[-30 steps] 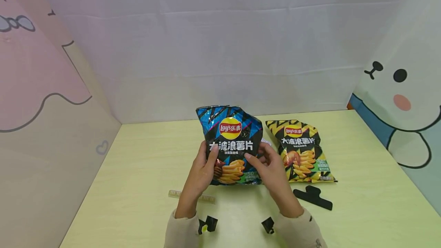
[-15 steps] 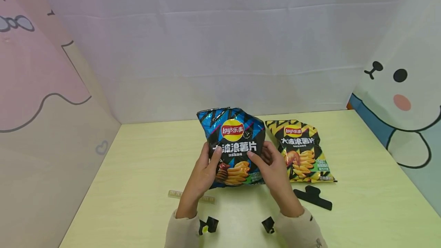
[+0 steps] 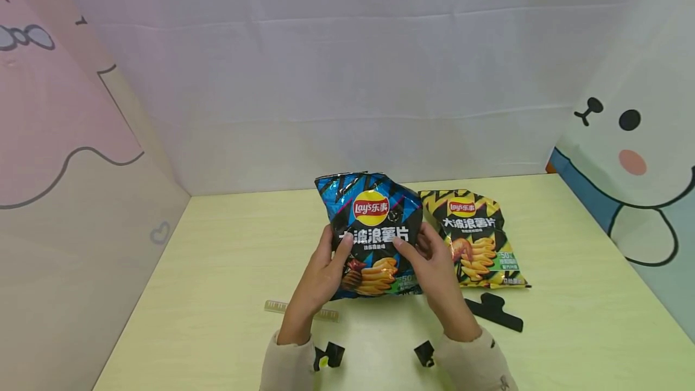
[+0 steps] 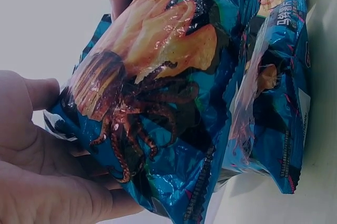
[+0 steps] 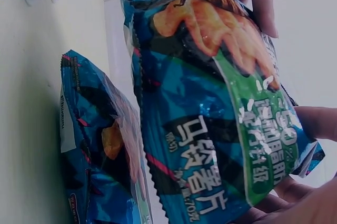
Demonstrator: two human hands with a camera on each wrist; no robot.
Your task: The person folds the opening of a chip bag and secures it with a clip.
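Observation:
A blue and black Lay's bag of chips [image 3: 374,258] stands tilted between both hands, its printed front toward me. On its left side my left hand [image 3: 319,273] grips it, thumb on the front and fingers behind. My right hand [image 3: 437,273] holds the opposite side the same way, its fingers partly hidden by the bag. Both wrist views show another blue bag [image 5: 100,150] on the table behind the held one; in the head view it is hidden. To the right lies a yellow and black Lay's bag [image 3: 478,240], close by my right hand.
A black bag clip [image 3: 494,312] lies on the pale yellow table [image 3: 217,258], right of my right wrist. A translucent strip with marks [image 3: 277,306] passes under my left forearm. A white wall [image 3: 347,77] borders the table's back edge.
Both hands have moved the blue bag of chips slightly to the right and down in the head view. The grip, the yellow bag and the clip look the same.

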